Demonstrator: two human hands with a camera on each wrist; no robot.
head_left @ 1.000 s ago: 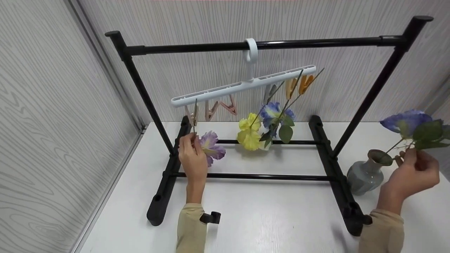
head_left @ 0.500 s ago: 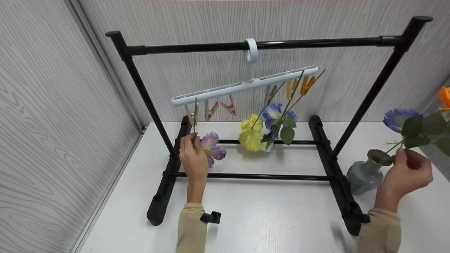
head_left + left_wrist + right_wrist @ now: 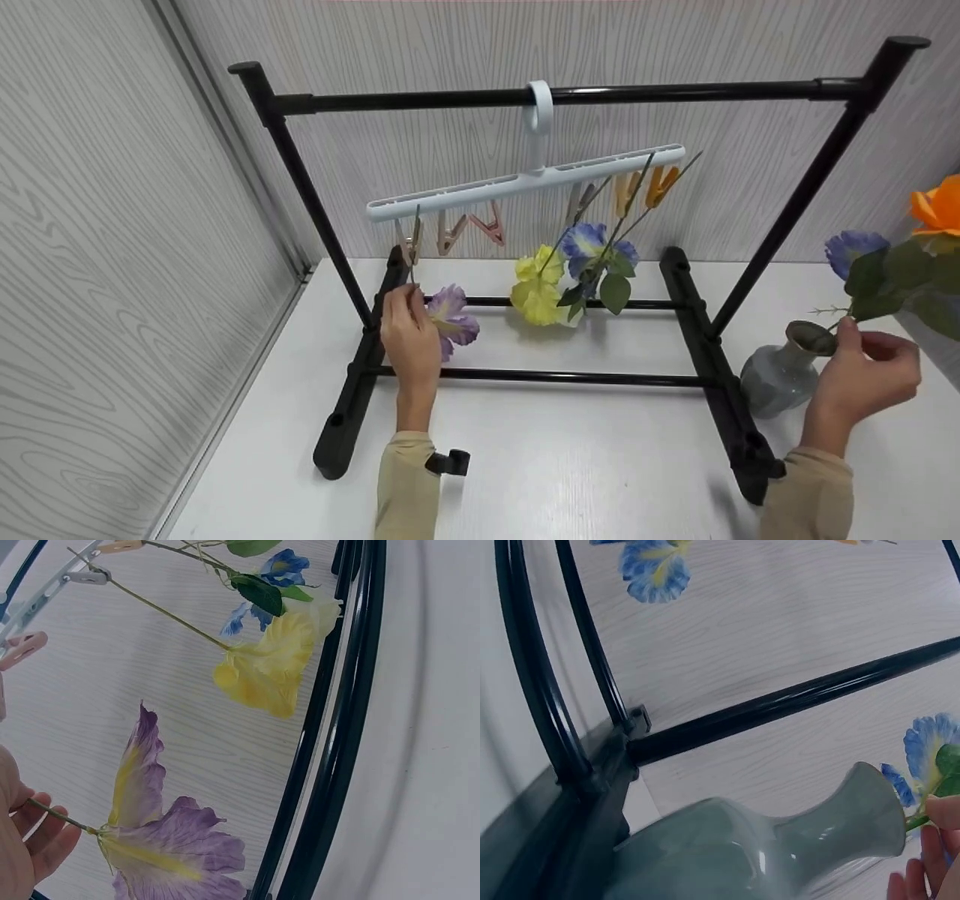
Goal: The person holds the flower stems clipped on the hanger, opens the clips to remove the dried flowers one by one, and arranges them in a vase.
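Purple flower (image 3: 452, 321) hangs head-down off the hanger's leftmost clip (image 3: 409, 242), stem straight up, pinched by your left hand (image 3: 411, 341); your right hand (image 3: 862, 382) pinches the blue flower's stem (image 3: 838, 324) over the vase (image 3: 780, 370).

A staged test booth, not a home: a bare white worktop (image 3: 570, 472) boxed in by grey wood-grain panels (image 3: 112, 225), carrying a small black rack (image 3: 555, 95).

Head camera looks forward and down over my black rack (image 3: 540, 95). Left wrist camera, close, faces 12 o'clock; right wrist camera sits low beside the vase (image 3: 780, 851). All share the rack.
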